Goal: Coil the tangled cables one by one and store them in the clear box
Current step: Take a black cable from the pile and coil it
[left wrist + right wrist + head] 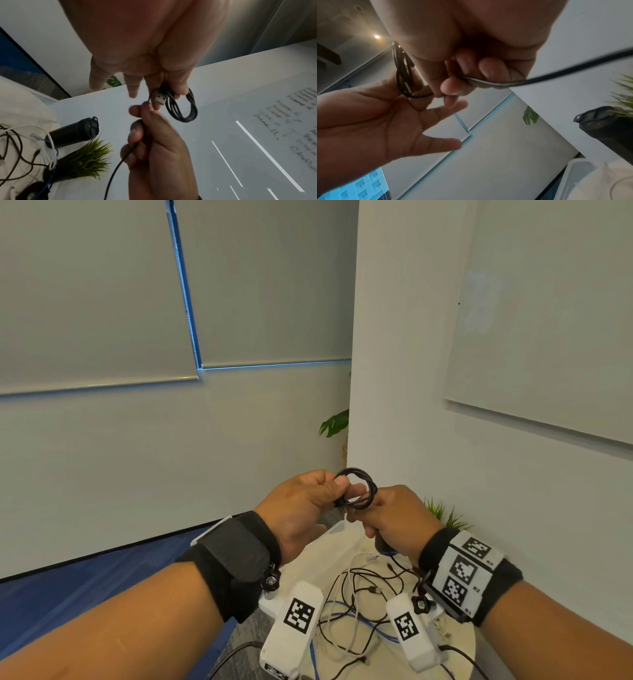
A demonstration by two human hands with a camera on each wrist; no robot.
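Both hands are raised above the table with a black cable between them. My left hand pinches a small black coil between thumb and fingers; its other fingers are spread. In the left wrist view a USB plug sticks out of the coil. My right hand grips the cable's free length just below the coil, fingers curled round it. A tangle of black, white and blue cables lies on the table below. The clear box stands at the table's far side, mostly hidden by my hands.
A black bottle and a small green plant stand near the wall on the right of the table. A whiteboard hangs on that wall. Blue carpet lies to the left.
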